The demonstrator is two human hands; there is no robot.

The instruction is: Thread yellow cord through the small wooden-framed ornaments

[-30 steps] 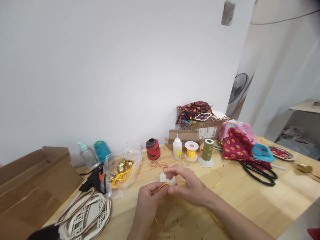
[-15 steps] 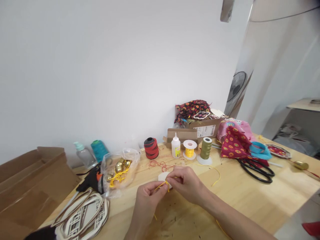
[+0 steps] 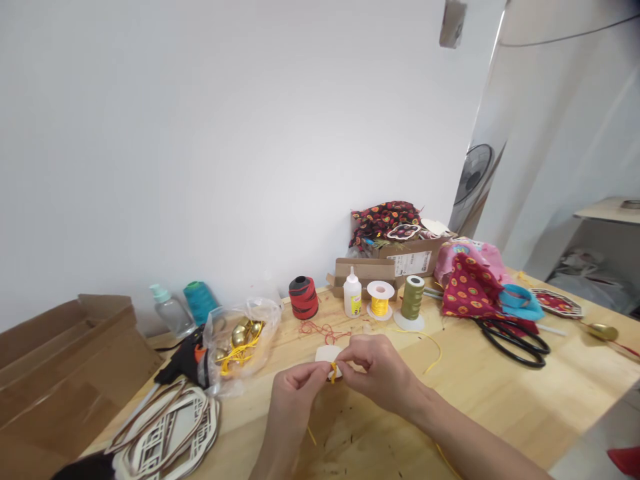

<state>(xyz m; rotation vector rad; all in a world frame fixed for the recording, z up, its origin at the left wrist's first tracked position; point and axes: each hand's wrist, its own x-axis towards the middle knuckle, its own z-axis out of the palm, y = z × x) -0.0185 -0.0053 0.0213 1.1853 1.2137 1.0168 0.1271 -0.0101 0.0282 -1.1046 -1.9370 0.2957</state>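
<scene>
Yellow cord (image 3: 333, 372) is bunched into a small knot on a pale rounded cut-out (image 3: 324, 355), held over the bench (image 3: 500, 413). Your left hand (image 3: 294, 395) and right hand (image 3: 375, 373) pinch it narrowly between fingertips; you're mid-tie, and the knot looks to need drawing snug.
</scene>
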